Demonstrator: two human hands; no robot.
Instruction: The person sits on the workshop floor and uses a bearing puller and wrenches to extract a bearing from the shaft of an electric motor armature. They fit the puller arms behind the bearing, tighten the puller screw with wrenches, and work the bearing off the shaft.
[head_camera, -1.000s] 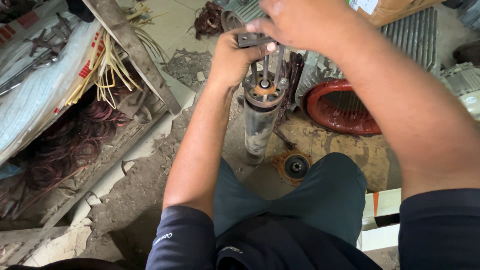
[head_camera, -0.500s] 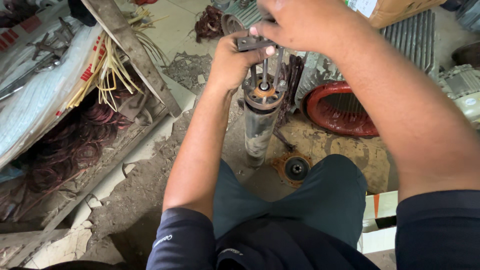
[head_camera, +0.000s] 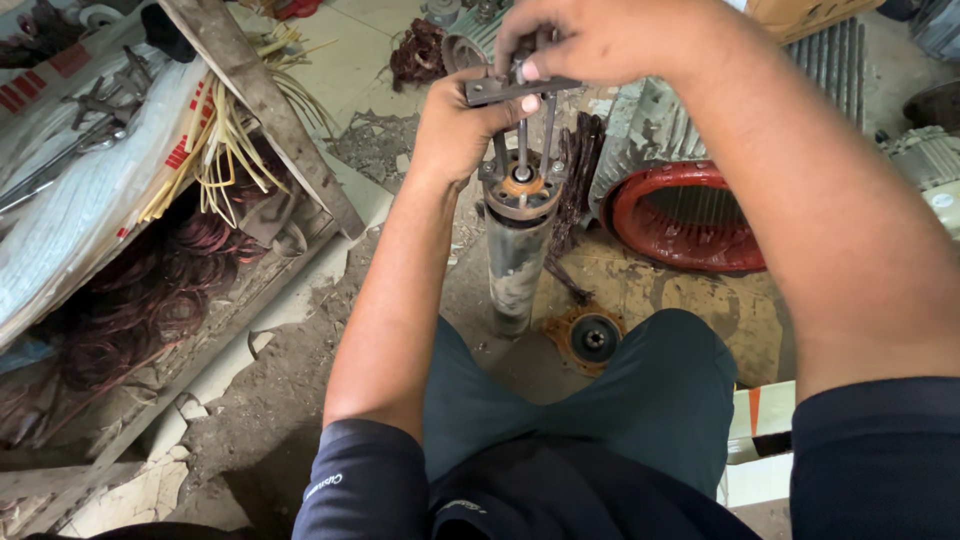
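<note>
A grey cylindrical pump motor (head_camera: 517, 260) stands upright on the dirty floor between my knees. A metal puller (head_camera: 520, 100) with a flat crossbar and thin rods sits on its top flange (head_camera: 520, 192). My left hand (head_camera: 462, 128) grips the crossbar's left end from below. From above, my right hand (head_camera: 590, 38) closes on the middle of the puller, at the centre screw. The fingers hide the screw's head.
A round bearing cover (head_camera: 588, 337) lies on the floor beside the motor's base. A red-rimmed motor housing (head_camera: 680, 215) with cooling fins lies behind it. At left are a wooden plank (head_camera: 265, 105), yellow sleeving (head_camera: 215, 150), copper windings (head_camera: 150, 290) and tools on a white sack (head_camera: 60, 190).
Both hands stay on the puller; my right hand has shifted slightly over the crossbar. The motor has not moved.
</note>
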